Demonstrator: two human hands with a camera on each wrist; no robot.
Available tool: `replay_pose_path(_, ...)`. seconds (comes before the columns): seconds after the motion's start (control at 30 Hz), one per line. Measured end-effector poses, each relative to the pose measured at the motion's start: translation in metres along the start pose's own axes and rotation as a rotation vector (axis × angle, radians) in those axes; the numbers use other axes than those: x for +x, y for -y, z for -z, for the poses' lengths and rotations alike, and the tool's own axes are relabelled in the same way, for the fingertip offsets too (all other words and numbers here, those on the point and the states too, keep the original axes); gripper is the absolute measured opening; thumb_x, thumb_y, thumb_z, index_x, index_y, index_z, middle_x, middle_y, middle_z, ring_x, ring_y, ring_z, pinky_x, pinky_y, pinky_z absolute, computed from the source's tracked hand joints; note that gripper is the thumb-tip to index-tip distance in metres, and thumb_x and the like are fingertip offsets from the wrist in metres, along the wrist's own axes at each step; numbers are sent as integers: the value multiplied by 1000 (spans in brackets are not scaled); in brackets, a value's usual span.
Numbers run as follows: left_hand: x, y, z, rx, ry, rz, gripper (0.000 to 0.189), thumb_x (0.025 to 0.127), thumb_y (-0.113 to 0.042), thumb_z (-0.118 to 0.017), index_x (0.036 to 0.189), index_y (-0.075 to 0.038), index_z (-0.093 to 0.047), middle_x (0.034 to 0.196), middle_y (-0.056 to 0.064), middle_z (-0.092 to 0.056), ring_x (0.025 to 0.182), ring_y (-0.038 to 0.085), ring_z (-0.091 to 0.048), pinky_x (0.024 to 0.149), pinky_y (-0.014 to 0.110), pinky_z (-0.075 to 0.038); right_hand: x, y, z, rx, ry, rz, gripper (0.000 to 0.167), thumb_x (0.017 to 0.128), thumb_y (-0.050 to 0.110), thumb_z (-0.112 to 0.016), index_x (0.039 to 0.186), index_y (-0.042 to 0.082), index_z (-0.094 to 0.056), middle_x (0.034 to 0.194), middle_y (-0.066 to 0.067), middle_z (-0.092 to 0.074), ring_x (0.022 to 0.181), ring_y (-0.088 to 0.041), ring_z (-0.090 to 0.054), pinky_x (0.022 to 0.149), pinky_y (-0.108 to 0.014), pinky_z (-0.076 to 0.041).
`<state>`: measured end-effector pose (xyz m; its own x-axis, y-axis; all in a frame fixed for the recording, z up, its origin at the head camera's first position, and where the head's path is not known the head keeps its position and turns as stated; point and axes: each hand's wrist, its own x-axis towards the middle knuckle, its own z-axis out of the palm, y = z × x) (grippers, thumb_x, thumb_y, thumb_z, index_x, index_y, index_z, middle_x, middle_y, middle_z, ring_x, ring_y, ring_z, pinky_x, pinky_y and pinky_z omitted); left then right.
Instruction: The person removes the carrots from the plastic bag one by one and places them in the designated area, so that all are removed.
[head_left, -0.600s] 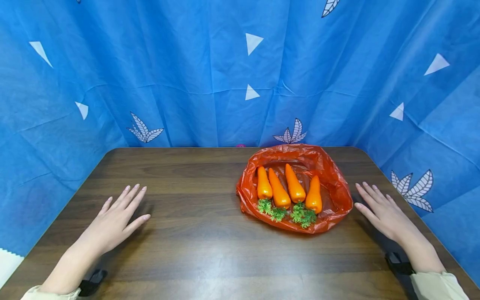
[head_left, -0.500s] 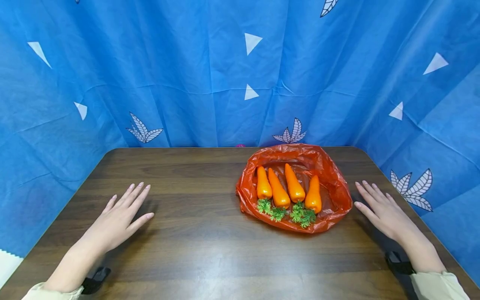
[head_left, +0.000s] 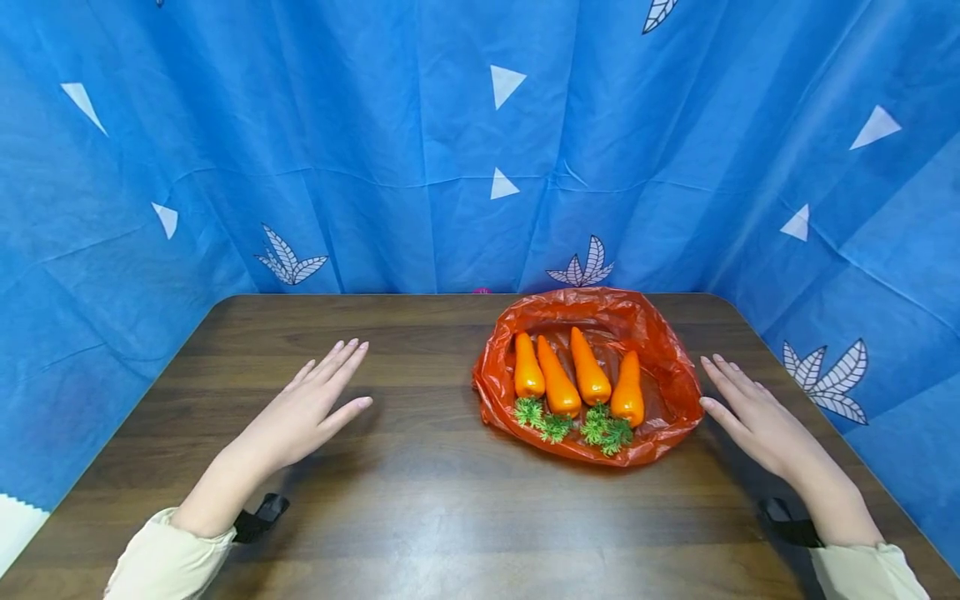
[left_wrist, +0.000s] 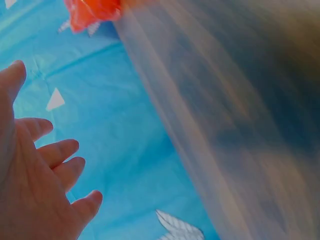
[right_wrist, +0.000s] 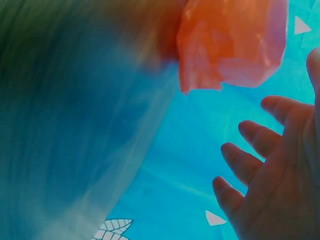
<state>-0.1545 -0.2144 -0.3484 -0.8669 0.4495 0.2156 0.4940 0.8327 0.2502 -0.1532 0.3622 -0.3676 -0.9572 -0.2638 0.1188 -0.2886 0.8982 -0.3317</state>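
Note:
A red plastic bag (head_left: 495,367) lies spread wide at its mouth on the right half of the table. Several orange carrots (head_left: 587,367) with green leafy tops (head_left: 596,425) lie side by side inside it, tips pointing away from me. My right hand (head_left: 765,425) hovers just right of the bag, fingers straight, thumb close to its rim. Over the left-centre of the table is my left hand (head_left: 300,417), fingers extended, holding nothing. In the right wrist view the bag's side (right_wrist: 230,45) shows beyond the spread fingers; the left wrist view catches only a corner of the bag (left_wrist: 92,12).
The brown wooden table (head_left: 420,500) reflects light near its front. A blue patterned curtain (head_left: 360,125) stands behind it and along both sides. Black straps (head_left: 258,517) sit at both wrists, below pale sleeves.
My left hand has moved right and a little forward across the table. The right hand has shifted slightly left, closer to the bag. Bag and carrots stay put.

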Motion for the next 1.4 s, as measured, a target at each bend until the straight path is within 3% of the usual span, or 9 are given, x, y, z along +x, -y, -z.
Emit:
replay_pose_path(0.3,41,-36,-6,-49,-12,-94,70,96,-49,-42,150,-9,-20,152,12,-21,138,25,-15,108,47,-17,4,13,4,50,28,-9,67,98,35,-45,151,15,-10,151,-24,-13,131,-49,-16,93,-72,-16)
replay_pose_path(0.53,73,-59,-16,-74,-28,-162,68,96,-43,-47,149,-9,-23,151,11,-24,138,23,-17,108,44,-18,5,16,1,75,42,4,67,98,35,-48,151,15,-13,151,-23,-15,130,-48,-20,90,-71,-23)
replay_pose_path(0.73,93,-80,-28,-155,-16,-168,65,96,-40,-51,147,-8,-28,149,12,-27,135,23,-25,106,42,-25,5,19,0,49,63,-10,65,98,37,-46,152,18,-14,151,-22,-15,126,-52,-25,86,-73,-26)
replay_pose_path(0.97,120,-105,-48,-301,-57,-204,56,95,-29,-55,141,0,-39,140,16,-42,127,24,-40,104,35,-30,4,20,-1,34,78,-38,65,98,39,-45,151,16,-15,151,-23,-15,123,-54,-28,86,-72,-27)
replay_pose_path(1.23,143,-117,-76,-464,-2,-84,49,95,-24,-55,135,4,-46,132,15,-50,118,24,-50,97,34,-39,5,20,-4,40,83,-44,66,98,41,-45,150,12,-19,149,-24,-19,123,-53,-29,89,-69,-28)
replay_pose_path(1.4,148,-120,-91,-482,40,-12,50,94,-23,-57,133,5,-47,129,17,-53,113,25,-54,94,36,-42,5,20,-5,48,83,-53,66,97,41,-47,149,8,-23,145,-28,-27,123,-51,-32,90,-67,-30)
